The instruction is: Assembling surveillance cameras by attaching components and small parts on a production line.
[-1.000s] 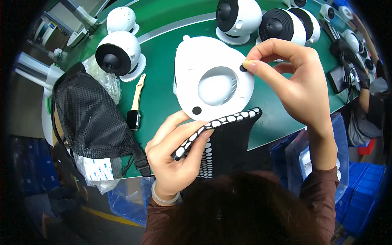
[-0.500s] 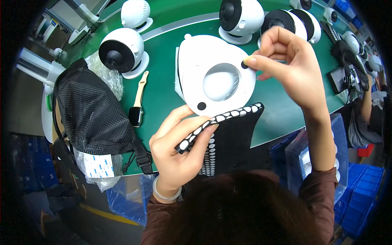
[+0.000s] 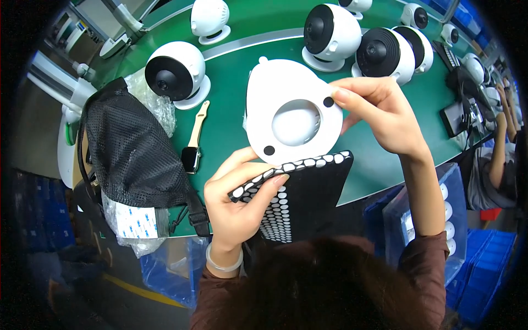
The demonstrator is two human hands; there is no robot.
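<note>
A white rounded camera-like housing [image 3: 291, 74] with a large round hollow faces me, tilted up above the bench. Two small black round pads sit on its rim, an upper right pad [image 3: 329, 102] and a lower left pad [image 3: 269, 150]. My left hand [image 3: 234, 206] pinches a black sheet [image 3: 316, 190] with rows of white round spots, folded along its top edge; its fingers reach behind, against the housing's lower edge. My right hand [image 3: 388, 113] grips the housing's right edge, thumb beside the upper pad and other fingers partly hidden behind.
Several white ball-shaped cameras [image 3: 176, 74] stand on the green bench [image 3: 231, 104]. To the left lie a black mesh bag [image 3: 129, 148], a wristwatch [image 3: 191, 157] and plastic wrap. Blue bins [image 3: 473, 269] stand at lower right. Another person's arm [image 3: 498, 154] shows at far right.
My right hand has moved down from the upper pad and closed round the housing's right edge. The housing and sheet sit slightly lower; the view has shifted a little.
</note>
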